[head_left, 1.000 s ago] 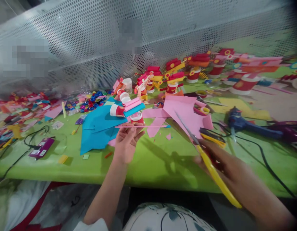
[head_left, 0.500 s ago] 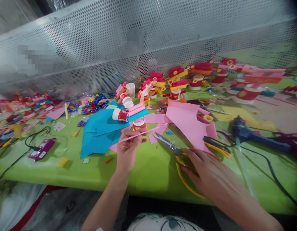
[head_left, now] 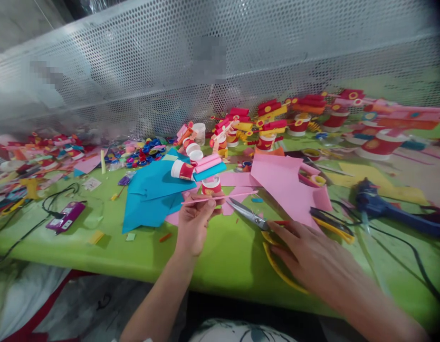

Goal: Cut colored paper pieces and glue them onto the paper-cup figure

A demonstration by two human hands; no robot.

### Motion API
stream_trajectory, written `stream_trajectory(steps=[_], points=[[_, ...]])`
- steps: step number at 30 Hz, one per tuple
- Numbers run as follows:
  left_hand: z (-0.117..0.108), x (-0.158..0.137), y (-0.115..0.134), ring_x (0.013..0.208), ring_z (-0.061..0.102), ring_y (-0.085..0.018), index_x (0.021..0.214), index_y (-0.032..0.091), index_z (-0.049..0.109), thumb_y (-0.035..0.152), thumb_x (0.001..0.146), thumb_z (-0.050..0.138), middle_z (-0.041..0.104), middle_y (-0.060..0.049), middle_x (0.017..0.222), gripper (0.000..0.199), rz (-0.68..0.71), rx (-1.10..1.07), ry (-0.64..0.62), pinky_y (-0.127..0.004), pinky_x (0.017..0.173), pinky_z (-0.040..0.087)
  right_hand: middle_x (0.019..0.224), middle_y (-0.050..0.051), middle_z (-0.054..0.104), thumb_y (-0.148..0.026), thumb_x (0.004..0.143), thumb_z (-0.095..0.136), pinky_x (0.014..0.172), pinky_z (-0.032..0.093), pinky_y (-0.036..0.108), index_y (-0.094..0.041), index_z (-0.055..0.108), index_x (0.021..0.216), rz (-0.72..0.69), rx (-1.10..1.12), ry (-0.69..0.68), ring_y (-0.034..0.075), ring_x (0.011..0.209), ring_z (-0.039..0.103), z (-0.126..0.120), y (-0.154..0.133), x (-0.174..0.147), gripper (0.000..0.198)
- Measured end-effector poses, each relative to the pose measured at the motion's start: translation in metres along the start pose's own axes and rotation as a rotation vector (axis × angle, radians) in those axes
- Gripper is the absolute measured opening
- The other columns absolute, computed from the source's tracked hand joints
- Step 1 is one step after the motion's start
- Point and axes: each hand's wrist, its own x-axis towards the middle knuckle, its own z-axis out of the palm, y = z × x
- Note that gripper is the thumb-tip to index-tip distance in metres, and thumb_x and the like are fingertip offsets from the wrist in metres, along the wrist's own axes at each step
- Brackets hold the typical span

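Observation:
Between thumb and fingers, my left hand point(head_left: 194, 223) pinches a thin pink paper strip point(head_left: 237, 195) that lies nearly level across it. My right hand point(head_left: 305, 251) grips yellow-handled scissors point(head_left: 253, 218), and their blades point up-left toward the strip. The blades look closed and sit just below the strip; whether they touch it I cannot tell. Behind my left hand stands a red and white paper cup point(head_left: 211, 185). Pink and blue paper rolls point(head_left: 210, 167) lie beside a tipped cup point(head_left: 182, 170).
Blue paper sheets point(head_left: 152, 190) lie left, pink paper point(head_left: 277, 180) right. A blue glue gun point(head_left: 380, 204) with cords rests at the right. A purple device point(head_left: 65, 217) with a cable sits left. Cup-and-paper models point(head_left: 268, 135) line the back, before a perforated metal panel point(head_left: 152, 71).
The view has shifted slightly, so things on the table appear further right. The pink strip has turned from a slant to nearly level. Both hands keep their hold.

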Motion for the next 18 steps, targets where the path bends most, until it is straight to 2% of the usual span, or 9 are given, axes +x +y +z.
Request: stream_trajectory(steps=[4, 8, 14, 18], points=[[0.0, 0.003, -0.002, 0.102, 0.083, -0.025, 0.091, 0.021, 0.076, 0.034, 0.077, 0.097, 0.086, -0.005, 0.105, 0.028, -0.066, -0.03, 0.035, -0.029, 0.078, 0.064, 0.113, 0.018, 0.081, -0.033, 0.103, 0.052, 0.066, 0.07, 0.051, -0.014, 0.071, 0.134, 0.051, 0.063, 0.051, 0.036, 0.082, 0.082, 0.004, 0.0, -0.006, 0.041], [0.0, 0.007, -0.005, 0.102, 0.083, -0.025, 0.089, 0.021, 0.077, 0.033, 0.068, 0.101, 0.086, -0.002, 0.098, 0.034, -0.162, -0.078, 0.112, -0.029, 0.081, 0.064, 0.115, 0.019, 0.081, -0.037, 0.105, 0.047, 0.068, 0.068, 0.055, -0.02, 0.068, 0.138, 0.109, 0.121, 0.034, 0.041, 0.085, 0.082, 0.007, 0.0, -0.009, 0.043], [0.012, 0.011, -0.001, 0.094, 0.083, -0.022, 0.087, 0.02, 0.08, 0.029, 0.064, 0.103, 0.085, -0.003, 0.093, 0.034, -0.224, -0.118, 0.134, -0.025, 0.074, 0.062, 0.113, 0.019, 0.083, -0.036, 0.102, 0.05, 0.066, 0.071, 0.058, -0.02, 0.077, 0.126, 0.032, 0.116, 0.023, 0.042, 0.089, 0.082, 0.003, 0.005, -0.006, 0.04], [0.025, 0.013, 0.008, 0.084, 0.081, -0.016, 0.085, 0.018, 0.081, 0.031, 0.063, 0.104, 0.084, -0.003, 0.09, 0.034, -0.269, -0.111, 0.126, -0.02, 0.067, 0.059, 0.097, 0.013, 0.084, -0.037, 0.104, 0.047, 0.05, 0.065, 0.052, -0.025, 0.081, 0.113, 0.016, 0.082, 0.022, 0.036, 0.068, 0.08, -0.016, 0.012, -0.002, 0.037]])
